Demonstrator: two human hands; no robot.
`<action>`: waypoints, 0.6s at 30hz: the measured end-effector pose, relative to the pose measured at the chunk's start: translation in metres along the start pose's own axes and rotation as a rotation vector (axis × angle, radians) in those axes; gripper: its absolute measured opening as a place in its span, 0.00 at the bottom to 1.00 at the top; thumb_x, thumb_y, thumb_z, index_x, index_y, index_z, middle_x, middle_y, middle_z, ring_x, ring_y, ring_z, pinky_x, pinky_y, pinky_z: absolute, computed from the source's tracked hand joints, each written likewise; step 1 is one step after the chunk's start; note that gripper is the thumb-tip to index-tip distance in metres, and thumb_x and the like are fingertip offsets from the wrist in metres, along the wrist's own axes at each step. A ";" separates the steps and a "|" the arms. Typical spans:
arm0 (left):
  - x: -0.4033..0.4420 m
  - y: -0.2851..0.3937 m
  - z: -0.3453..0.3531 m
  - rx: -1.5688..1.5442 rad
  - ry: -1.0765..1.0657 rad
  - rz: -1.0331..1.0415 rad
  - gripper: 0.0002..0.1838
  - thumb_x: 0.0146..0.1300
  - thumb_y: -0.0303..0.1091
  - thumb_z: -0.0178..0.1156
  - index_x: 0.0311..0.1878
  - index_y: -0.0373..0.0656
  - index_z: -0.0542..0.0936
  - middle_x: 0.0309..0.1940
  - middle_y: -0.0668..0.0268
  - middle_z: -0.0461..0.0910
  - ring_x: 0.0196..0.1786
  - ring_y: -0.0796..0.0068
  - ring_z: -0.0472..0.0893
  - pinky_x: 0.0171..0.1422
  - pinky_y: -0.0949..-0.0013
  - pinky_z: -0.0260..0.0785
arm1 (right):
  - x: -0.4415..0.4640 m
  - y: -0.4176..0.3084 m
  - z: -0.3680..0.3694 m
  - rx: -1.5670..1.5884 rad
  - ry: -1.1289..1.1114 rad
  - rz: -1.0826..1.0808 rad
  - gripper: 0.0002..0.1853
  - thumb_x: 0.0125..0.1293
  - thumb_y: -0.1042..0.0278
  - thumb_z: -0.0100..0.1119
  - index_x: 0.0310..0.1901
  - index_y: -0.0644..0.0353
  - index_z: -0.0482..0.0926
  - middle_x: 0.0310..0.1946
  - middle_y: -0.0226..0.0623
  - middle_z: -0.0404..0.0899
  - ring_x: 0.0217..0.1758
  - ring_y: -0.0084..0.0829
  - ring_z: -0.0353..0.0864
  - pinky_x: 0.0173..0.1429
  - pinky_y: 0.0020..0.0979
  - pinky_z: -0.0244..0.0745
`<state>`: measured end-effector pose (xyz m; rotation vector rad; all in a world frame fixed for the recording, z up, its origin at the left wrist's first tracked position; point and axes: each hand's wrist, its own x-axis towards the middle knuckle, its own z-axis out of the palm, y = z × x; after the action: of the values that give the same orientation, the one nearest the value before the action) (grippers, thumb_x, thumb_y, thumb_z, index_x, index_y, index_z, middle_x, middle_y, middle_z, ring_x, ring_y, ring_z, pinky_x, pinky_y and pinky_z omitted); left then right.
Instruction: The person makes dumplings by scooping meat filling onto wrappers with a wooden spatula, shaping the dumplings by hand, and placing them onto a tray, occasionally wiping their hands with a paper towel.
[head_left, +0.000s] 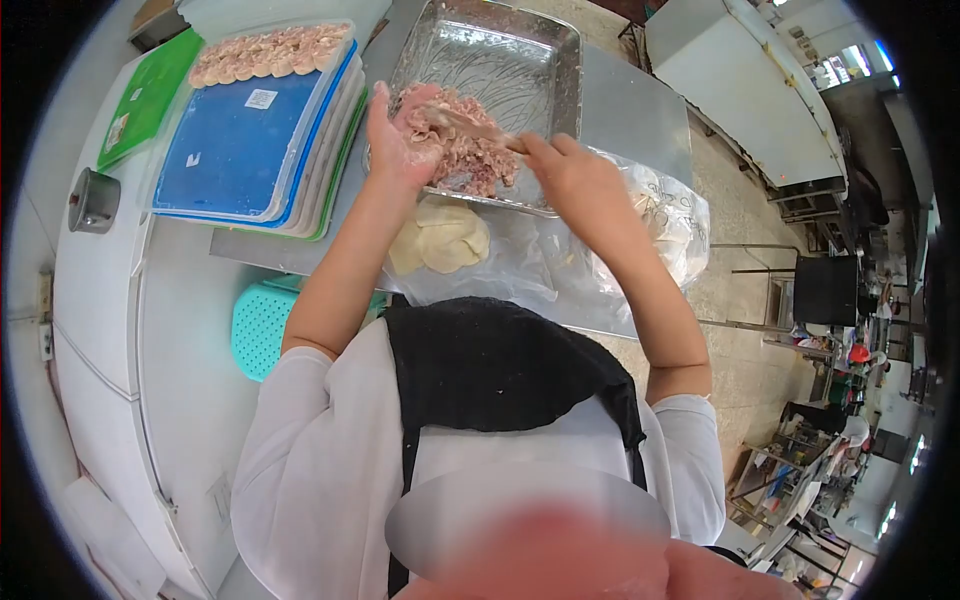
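Observation:
My left hand [400, 145] is turned palm up at the near left corner of a metal tray [560, 90], its thumb stretched out. Pale stuff lies on its palm; I cannot tell whether it is dough or flour. Beside its fingers, minced meat [480, 165] is heaped in the tray. My right hand [575, 180] grips the handle of a flat spatula [465, 122], whose blade lies over the meat near my left fingers. Below the tray, a lump of pale dough [440, 238] rests on clear plastic.
A clear plastic bag with pale contents [665, 215] lies right of the dough. Stacked plastic boxes with blue lids [240, 140] stand left, with rows of filled dough pieces [270, 55] on top. A metal pot [95, 200] and a turquoise basket [262, 325] are farther left.

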<state>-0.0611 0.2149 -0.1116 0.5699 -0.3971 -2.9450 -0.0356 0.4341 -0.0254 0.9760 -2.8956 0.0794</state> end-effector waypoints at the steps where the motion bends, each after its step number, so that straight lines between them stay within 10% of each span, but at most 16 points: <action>1: -0.009 0.001 0.009 0.002 0.000 -0.002 0.36 0.63 0.58 0.53 0.58 0.30 0.71 0.56 0.49 0.70 0.66 0.50 0.64 0.70 0.45 0.56 | 0.003 -0.001 0.018 0.093 0.071 -0.062 0.12 0.67 0.62 0.52 0.50 0.50 0.77 0.30 0.41 0.77 0.34 0.47 0.79 0.35 0.43 0.74; 7: -0.020 0.022 0.008 0.017 -0.362 -0.078 0.27 0.62 0.41 0.60 0.58 0.33 0.69 0.46 0.57 0.74 0.50 0.61 0.75 0.62 0.54 0.67 | 0.005 0.022 0.005 0.549 0.138 -0.116 0.15 0.69 0.61 0.53 0.52 0.59 0.78 0.35 0.45 0.81 0.35 0.36 0.80 0.41 0.36 0.74; 10: -0.048 0.026 0.019 0.695 -0.494 0.109 0.27 0.57 0.28 0.64 0.60 0.37 0.70 0.48 0.59 0.76 0.51 0.65 0.77 0.62 0.63 0.68 | -0.011 0.028 -0.017 0.815 -0.009 -0.003 0.18 0.70 0.60 0.53 0.55 0.62 0.78 0.38 0.43 0.83 0.38 0.26 0.78 0.45 0.30 0.73; 12: -0.048 0.034 0.022 1.452 -0.783 0.755 0.29 0.52 0.26 0.68 0.60 0.41 0.72 0.52 0.59 0.77 0.53 0.68 0.78 0.60 0.67 0.70 | -0.017 0.027 -0.020 0.858 -0.157 0.020 0.19 0.71 0.59 0.53 0.55 0.62 0.77 0.38 0.42 0.83 0.39 0.22 0.76 0.46 0.27 0.72; 15: -0.035 0.041 0.010 1.563 -0.790 0.233 0.30 0.51 0.26 0.69 0.60 0.40 0.73 0.59 0.62 0.73 0.51 0.74 0.79 0.55 0.71 0.72 | -0.021 0.028 0.004 0.853 -0.071 -0.128 0.19 0.70 0.59 0.54 0.56 0.62 0.77 0.37 0.37 0.83 0.38 0.21 0.74 0.47 0.26 0.71; 18: -0.060 0.036 0.023 1.781 -0.736 0.339 0.28 0.50 0.33 0.72 0.55 0.39 0.77 0.51 0.63 0.79 0.50 0.75 0.78 0.55 0.71 0.71 | -0.010 0.035 0.031 0.861 -0.131 -0.197 0.18 0.70 0.57 0.53 0.53 0.61 0.79 0.47 0.47 0.81 0.48 0.40 0.83 0.53 0.33 0.73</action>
<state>-0.0123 0.1955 -0.0597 -0.5485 -2.6953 -1.5626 -0.0506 0.4661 -0.0579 1.3860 -2.8426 1.3714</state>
